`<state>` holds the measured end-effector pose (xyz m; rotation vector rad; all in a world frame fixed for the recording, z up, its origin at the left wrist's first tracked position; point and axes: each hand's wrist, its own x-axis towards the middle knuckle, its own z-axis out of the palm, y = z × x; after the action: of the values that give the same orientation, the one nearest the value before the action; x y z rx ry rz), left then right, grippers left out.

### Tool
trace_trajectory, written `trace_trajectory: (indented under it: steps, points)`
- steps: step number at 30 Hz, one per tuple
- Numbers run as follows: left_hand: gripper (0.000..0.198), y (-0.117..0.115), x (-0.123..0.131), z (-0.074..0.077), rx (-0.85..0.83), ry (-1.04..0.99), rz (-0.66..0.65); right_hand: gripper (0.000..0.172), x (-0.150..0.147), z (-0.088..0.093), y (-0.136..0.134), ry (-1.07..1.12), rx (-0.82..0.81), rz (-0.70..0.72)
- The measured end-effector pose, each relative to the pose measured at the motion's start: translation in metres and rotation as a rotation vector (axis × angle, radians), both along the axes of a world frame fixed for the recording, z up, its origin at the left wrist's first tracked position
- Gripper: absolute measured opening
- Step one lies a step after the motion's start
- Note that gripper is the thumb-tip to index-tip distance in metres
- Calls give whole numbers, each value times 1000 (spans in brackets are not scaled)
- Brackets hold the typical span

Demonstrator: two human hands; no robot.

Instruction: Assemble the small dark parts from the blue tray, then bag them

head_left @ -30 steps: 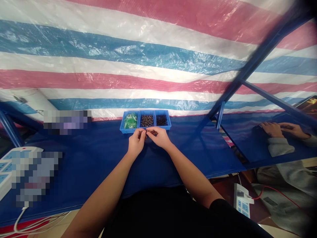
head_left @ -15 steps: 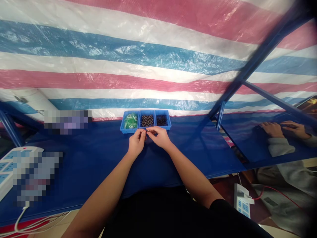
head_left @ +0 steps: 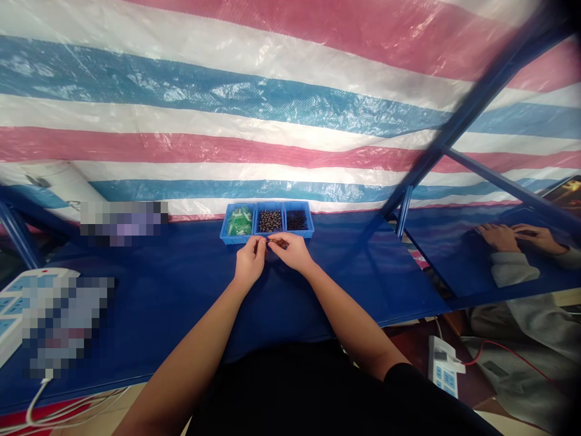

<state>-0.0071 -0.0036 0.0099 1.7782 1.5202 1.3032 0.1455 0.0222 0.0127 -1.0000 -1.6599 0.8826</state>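
Just in front of the blue trays (head_left: pixel 236 240), the left hand (head_left: pixel 249 259) and right hand (head_left: pixel 294 251) had barely shifted, suggesting continued fine handling, their fingers pinching a tiny, mostly hidden part (head_left: pixel 269 240). The table (head_left: pixel 345 266) stretched to both sides of the trays, its near edge well in front of them, a blue post (head_left: pixel 404 212) to their right.

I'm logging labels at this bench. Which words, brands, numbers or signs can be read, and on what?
None can be read.
White tube: marks, too blurred to read.
Left power strip: any print too small to read.
Right power strip: likewise.
Blue bins: no lettering visible.
Pixelated patches: any text hidden.
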Motion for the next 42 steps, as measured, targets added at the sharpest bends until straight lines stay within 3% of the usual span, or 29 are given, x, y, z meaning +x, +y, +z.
trace_trajectory:
  steps: [3, 6, 10, 12, 16, 19, 23, 33, 36, 39, 42]
  points:
    - [28, 0, 0, -1, -7, -30, 49, 24, -2, -7, 6, 94, -157, -30]
    - [26, 0, 0, -1, 0, -39, 84, 37, -6, -8, 11, 298, -335, -1]
    - [25, -1, 1, 1, 7, -43, 103, 61, -8, -3, 11, 496, -338, 55]
    - [25, -1, 1, 1, 13, -53, 118, 50, -6, -3, 10, 384, -272, 38]
    - [24, -1, 0, 3, 30, -78, 179, 20, -3, -6, 4, -136, -31, 48]
    - [23, 0, -1, 4, 46, -83, 218, 17, -6, -8, -2, -415, 99, 152]
    - [23, -1, -2, 4, 39, -93, 230, 19, -12, -11, -8, -606, 147, 200]
    - [21, -1, -1, 3, 6, -112, 207, 6, -2, -9, -4, -661, 103, 133]
    - [21, 0, -2, 1, 7, -118, 192, 11, 3, -8, 0, -642, 65, 121]
    - [23, 1, -2, -1, 5, -89, 162, 14, 4, -8, 2, -561, 59, 97]
    - [25, 1, -1, -1, -3, -9, 107, 12, 2, -8, 4, -319, -15, 20]
